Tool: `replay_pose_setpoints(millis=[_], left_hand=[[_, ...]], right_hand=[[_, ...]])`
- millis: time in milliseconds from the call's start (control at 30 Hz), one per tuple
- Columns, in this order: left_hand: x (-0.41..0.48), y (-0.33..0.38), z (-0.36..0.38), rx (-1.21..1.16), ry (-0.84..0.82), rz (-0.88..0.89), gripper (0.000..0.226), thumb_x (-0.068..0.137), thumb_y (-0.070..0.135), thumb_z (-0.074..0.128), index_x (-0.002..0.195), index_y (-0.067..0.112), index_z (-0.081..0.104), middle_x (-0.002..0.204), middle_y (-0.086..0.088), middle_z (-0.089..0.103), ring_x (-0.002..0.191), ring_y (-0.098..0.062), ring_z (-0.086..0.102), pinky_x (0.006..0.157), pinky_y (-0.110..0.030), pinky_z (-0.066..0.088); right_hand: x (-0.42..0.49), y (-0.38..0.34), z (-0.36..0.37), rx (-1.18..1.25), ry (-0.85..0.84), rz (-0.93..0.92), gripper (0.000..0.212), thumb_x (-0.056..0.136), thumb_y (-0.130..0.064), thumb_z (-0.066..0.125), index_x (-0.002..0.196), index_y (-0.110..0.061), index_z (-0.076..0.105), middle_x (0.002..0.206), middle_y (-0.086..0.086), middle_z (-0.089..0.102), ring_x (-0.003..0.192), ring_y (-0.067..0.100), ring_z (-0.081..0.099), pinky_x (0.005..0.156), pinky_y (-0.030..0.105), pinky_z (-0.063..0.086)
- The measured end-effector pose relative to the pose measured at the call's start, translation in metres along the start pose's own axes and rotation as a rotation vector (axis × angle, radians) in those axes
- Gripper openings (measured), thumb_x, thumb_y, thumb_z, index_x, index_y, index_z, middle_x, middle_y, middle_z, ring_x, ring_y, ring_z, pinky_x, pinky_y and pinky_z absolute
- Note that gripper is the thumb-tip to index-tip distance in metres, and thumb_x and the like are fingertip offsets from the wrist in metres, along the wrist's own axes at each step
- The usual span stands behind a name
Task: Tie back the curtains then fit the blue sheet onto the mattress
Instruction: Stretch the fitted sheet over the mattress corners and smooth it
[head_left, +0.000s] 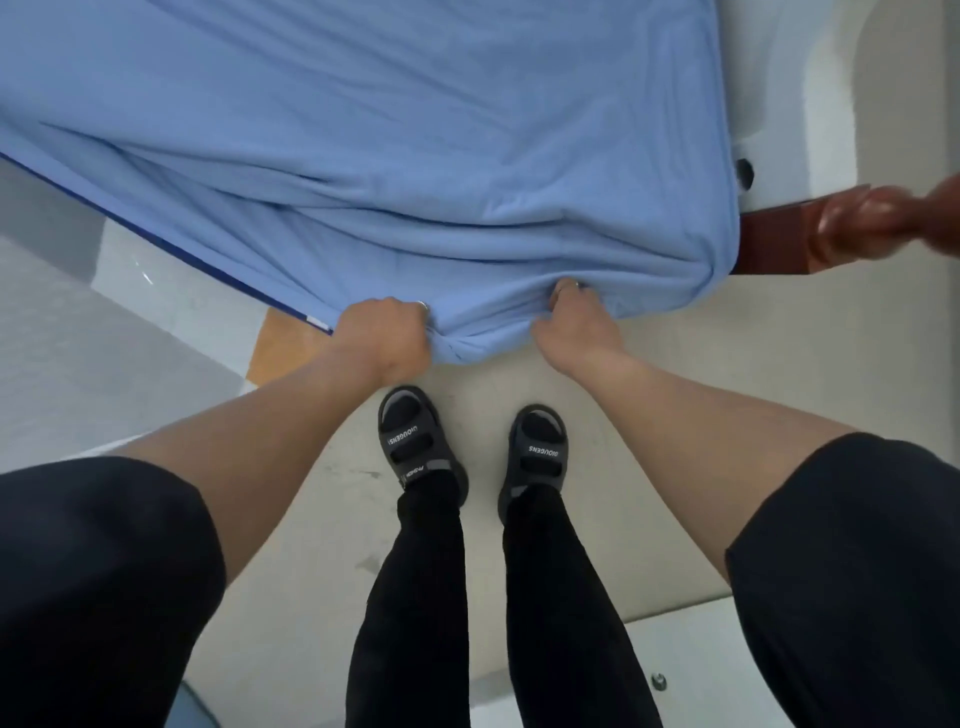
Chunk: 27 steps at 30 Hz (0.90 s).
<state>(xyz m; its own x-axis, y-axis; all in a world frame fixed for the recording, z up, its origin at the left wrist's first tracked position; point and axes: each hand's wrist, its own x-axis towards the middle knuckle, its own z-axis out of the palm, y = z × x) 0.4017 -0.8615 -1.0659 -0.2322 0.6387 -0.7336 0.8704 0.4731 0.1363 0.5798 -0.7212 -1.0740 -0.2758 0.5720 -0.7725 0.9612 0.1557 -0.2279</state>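
Here I am at the near edge of the bed, close to its right-hand corner, and the blue sheet (363, 130) is spread right across the top with the mattress hidden under it. Both arms are out in front of me, low, because this edge has to come down and under. My left grip (387, 332) is a tight fist, fingers wrapped round a bunched wad of hem right at the bed's near edge. My right grip (571, 322) sits just beside it toward the corner, fingers curled and dug into the fold so that the tips vanish into the cloth.

Wrinkles fan out from my 2 fists, so I judge the fabric is under tension. To my right it is rounded over the corner next to the wooden bedpost (878, 223). To my left the dark-blue hem band (156, 234) runs free in a taut line off the bed's edge, not tucked yet, with the floor (727, 364) showing below.

My sandals (415, 441) are planted square between my arms, braced for the pull. No curtains in sight from here, so I cannot tell how they stand.
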Motion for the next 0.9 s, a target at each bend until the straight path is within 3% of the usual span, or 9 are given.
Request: replay_pose_setpoints(millis=[100, 167, 233, 333, 400, 500, 633, 767, 900], left_hand=[[-0.011, 0.011, 0.012, -0.040, -0.002, -0.070, 0.029, 0.084, 0.019, 0.044, 0.108, 0.016, 0.060, 0.108, -0.015, 0.065, 0.095, -0.037, 0.059, 0.073, -0.035, 0.039], [-0.019, 0.010, 0.021, -0.071, 0.003, -0.082, 0.026, 0.089, 0.027, 0.042, 0.106, 0.016, 0.059, 0.108, -0.015, 0.065, 0.097, -0.037, 0.060, 0.074, -0.036, 0.040], [-0.026, 0.007, 0.027, -0.081, 0.005, -0.093, 0.029, 0.092, 0.035, 0.040, 0.103, 0.016, 0.059, 0.104, -0.012, 0.065, 0.094, -0.035, 0.060, 0.074, -0.036, 0.041], [-0.034, 0.005, 0.037, -0.091, 0.003, -0.109, 0.030, 0.092, 0.044, 0.040, 0.092, 0.020, 0.057, 0.088, -0.006, 0.062, 0.080, -0.030, 0.054, 0.070, -0.034, 0.040], [-0.038, 0.007, 0.040, -0.103, 0.024, -0.116, 0.032, 0.092, 0.048, 0.038, 0.087, 0.021, 0.056, 0.081, -0.003, 0.059, 0.078, -0.029, 0.054, 0.069, -0.034, 0.043], [-0.041, 0.016, 0.041, -0.158, 0.050, -0.136, 0.035, 0.091, 0.048, 0.036, 0.083, 0.019, 0.054, 0.079, -0.003, 0.060, 0.077, -0.030, 0.056, 0.068, -0.035, 0.045], [-0.048, 0.046, 0.036, -0.231, 0.019, -0.125, 0.035, 0.091, 0.048, 0.036, 0.085, 0.020, 0.056, 0.076, 0.000, 0.058, 0.076, -0.028, 0.056, 0.066, -0.034, 0.044], [-0.058, 0.085, 0.043, -0.334, -0.077, -0.129, 0.034, 0.091, 0.048, 0.037, 0.084, 0.020, 0.056, 0.080, 0.000, 0.060, 0.079, -0.029, 0.057, 0.069, -0.035, 0.045], [-0.069, 0.137, 0.058, -0.485, -0.082, -0.274, 0.037, 0.094, 0.047, 0.036, 0.095, 0.019, 0.060, 0.087, -0.001, 0.062, 0.086, -0.031, 0.060, 0.074, -0.035, 0.046]], right_hand=[[0.000, 0.009, -0.009, 0.293, 0.224, 0.189, 0.043, 0.094, -0.027, 0.047, 0.131, -0.006, 0.049, 0.132, 0.015, 0.056, 0.119, 0.035, 0.055, 0.094, 0.039, 0.044], [0.003, 0.020, -0.022, 0.540, 0.365, 0.429, 0.063, 0.098, -0.029, 0.048, 0.151, -0.005, 0.026, 0.146, 0.018, 0.044, 0.129, 0.035, 0.049, 0.101, 0.038, 0.041], [0.011, 0.036, -0.030, 0.654, 0.441, 0.571, 0.072, 0.100, -0.032, 0.048, 0.154, -0.004, 0.012, 0.149, 0.020, 0.039, 0.129, 0.036, 0.048, 0.103, 0.038, 0.039], [0.025, 0.051, -0.029, 0.829, 0.367, 0.591, 0.079, 0.094, -0.048, 0.049, 0.152, -0.008, 0.015, 0.144, 0.016, 0.047, 0.122, 0.036, 0.055, 0.104, 0.043, 0.044], [0.030, 0.058, -0.024, 0.906, 0.297, 0.563, 0.068, 0.094, -0.050, 0.047, 0.147, -0.011, 0.031, 0.134, 0.011, 0.055, 0.112, 0.032, 0.062, 0.098, 0.046, 0.052], [0.029, 0.057, -0.028, 0.835, 0.406, 0.518, 0.043, 0.104, -0.032, 0.039, 0.138, -0.008, 0.049, 0.132, 0.010, 0.059, 0.113, 0.030, 0.061, 0.101, 0.038, 0.049], [0.029, 0.069, -0.043, 0.670, 0.642, 0.484, 0.042, 0.104, -0.024, 0.033, 0.143, -0.013, 0.047, 0.135, 0.005, 0.056, 0.118, 0.021, 0.056, 0.101, 0.031, 0.041], [0.031, 0.075, -0.062, 0.513, 0.613, 0.558, 0.047, 0.100, -0.019, 0.038, 0.146, -0.009, 0.039, 0.142, 0.010, 0.052, 0.128, 0.028, 0.052, 0.102, 0.033, 0.038], [0.041, 0.070, -0.072, 0.500, 0.597, 0.643, 0.055, 0.099, -0.026, 0.042, 0.150, -0.009, 0.027, 0.146, 0.014, 0.042, 0.132, 0.035, 0.045, 0.106, 0.042, 0.033]])
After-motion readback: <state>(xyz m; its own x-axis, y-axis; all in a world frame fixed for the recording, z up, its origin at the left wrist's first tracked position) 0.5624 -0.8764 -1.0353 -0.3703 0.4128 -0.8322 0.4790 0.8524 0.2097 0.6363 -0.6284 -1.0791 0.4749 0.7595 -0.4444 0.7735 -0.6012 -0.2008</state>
